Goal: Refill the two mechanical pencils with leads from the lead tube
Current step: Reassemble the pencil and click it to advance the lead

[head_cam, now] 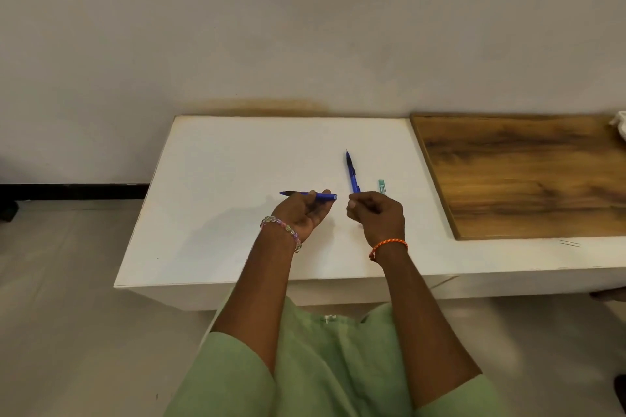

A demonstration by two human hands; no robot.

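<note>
On the white table [237, 152], a little in front of the lead tube [382, 187], the work seems to be only at its beginning. The lead tube, small and green, lies flat on the table and no hand touches it. Whether its cap is on or off is too small to tell.

Just left of the tube lies the second pencil [352, 173], blue, its tip pointing away from the person toward the wall. Its near end disappears behind the right hand [376, 213]. This hand has its fingers curled; they may pinch something small, or the end of that pencil, but I cannot tell which.

Further left of the tube, the left hand [301, 213] holds the first pencil [310, 194] between its fingers, almost level above the table, with the dark tip pointing left and the open-looking back end pointing toward the right hand.

My judgement: the first pencil is perhaps being opened at its back end. No lead is visible anywhere. So the filling of both pencils is probably not done yet, and the tube must be taken next.

To the right of the tube, well apart, lies a wooden board [521, 173].
</note>
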